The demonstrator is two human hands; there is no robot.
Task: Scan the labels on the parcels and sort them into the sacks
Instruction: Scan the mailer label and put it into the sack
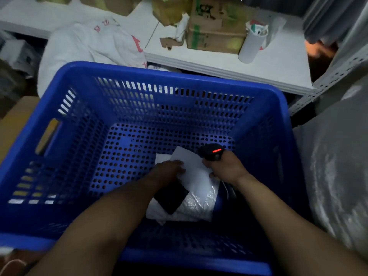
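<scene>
White crinkled plastic mailer parcel (197,204) lies on the floor of a blue perforated plastic crate (159,70), toward its near right corner. The right hand (224,169) curls round the parcel's right edge, thumb against the white paper label (192,162); its fingertips are mostly tucked out of sight beneath the knuckles. A black ring scanner with a red light bar (212,152) sits on one of that hand's fingers. The left hand (169,168) rests with relaxed, spread fingers flat on the label's left side. Any print on the label is washed out and unreadable. A flat black rectangle (171,196) lies across the parcel, partly under the left forearm; whether it is a separate item or part of the wrapping cannot be told. The parcel's near edge fades into deep shadow.

Around the parcel, the crate floor is open to the left and toward the far wall, while the right wall stands close to the right wrist.

Beyond the crate's far rim, a white woven sack with red print (89,42) slumps, its lower part hidden by the crate. A grey shiny plastic sack (338,166) presses close on the right, cut off by the picture's edge. A white shelf board (278,70) behind carries a brown cardboard box (215,30) and a white cylinder (250,48).
</scene>
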